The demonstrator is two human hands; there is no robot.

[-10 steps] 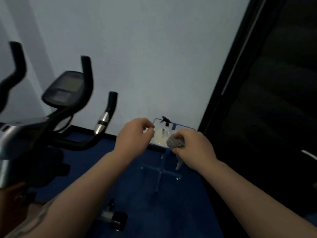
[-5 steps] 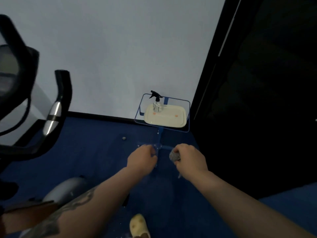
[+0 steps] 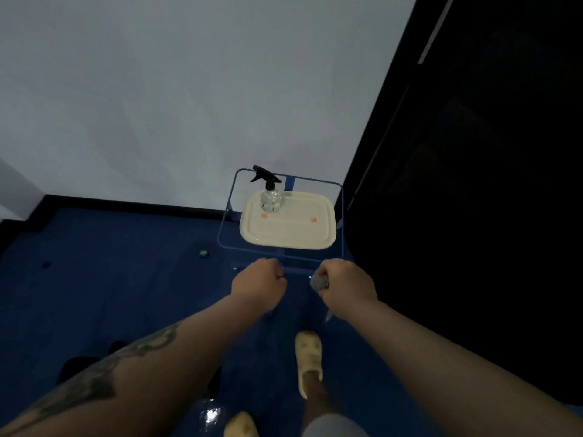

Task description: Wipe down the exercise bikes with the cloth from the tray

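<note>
Room for moving is narrow: your stand [image 3: 281,247], a thin blue wire frame, sits wedged between the pale wall and a dark panel. Your right hand [image 3: 346,287] has its grip curled round the grey, nubbly cloth [image 3: 318,282]. Your left hand [image 3: 258,283] is a closed fist. Ahead, the smooth cream tray [image 3: 288,233] carries a clear spray bottle [image 3: 270,197].

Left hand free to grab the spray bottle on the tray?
Probably yes. The left hand is curled but holds nothing, and nothing stands between it and the spray bottle on the tray.
</note>
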